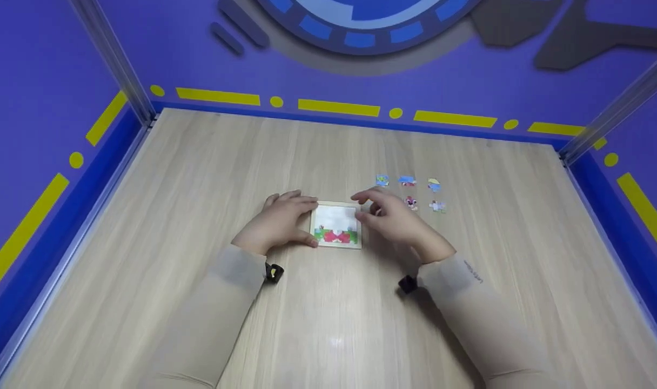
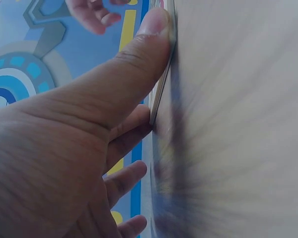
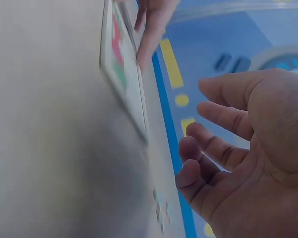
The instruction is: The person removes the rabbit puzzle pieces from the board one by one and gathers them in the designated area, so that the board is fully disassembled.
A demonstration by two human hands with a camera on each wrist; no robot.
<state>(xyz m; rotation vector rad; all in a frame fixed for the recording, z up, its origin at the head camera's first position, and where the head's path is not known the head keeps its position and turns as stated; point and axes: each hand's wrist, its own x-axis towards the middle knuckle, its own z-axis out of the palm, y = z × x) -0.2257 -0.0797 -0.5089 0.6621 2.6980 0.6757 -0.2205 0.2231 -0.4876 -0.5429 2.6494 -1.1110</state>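
A small wooden puzzle tray [image 1: 337, 203] lies on the table, its bottom row filled with red and green jigsaw pieces [image 1: 336, 236] and its upper part bare white. My left hand [image 1: 281, 220] holds the tray at its left side, thumb at the near corner and index finger at the far one. My right hand [image 1: 391, 215] hovers by the tray's right edge, fingers loosely bent. In the right wrist view no piece shows between those fingers [image 3: 216, 141]. Just beyond that hand lie loose jigsaw pieces, among them a blue and red one [image 1: 407, 181] and a pale one [image 1: 437, 206].
Several loose pieces lie in two rows right of the tray, including a blue and green one [image 1: 382, 180] and a yellow and blue one [image 1: 434, 185]. Blue panels [image 1: 328, 81] with yellow marks enclose the wooden table [image 1: 226, 146] at the back and sides.
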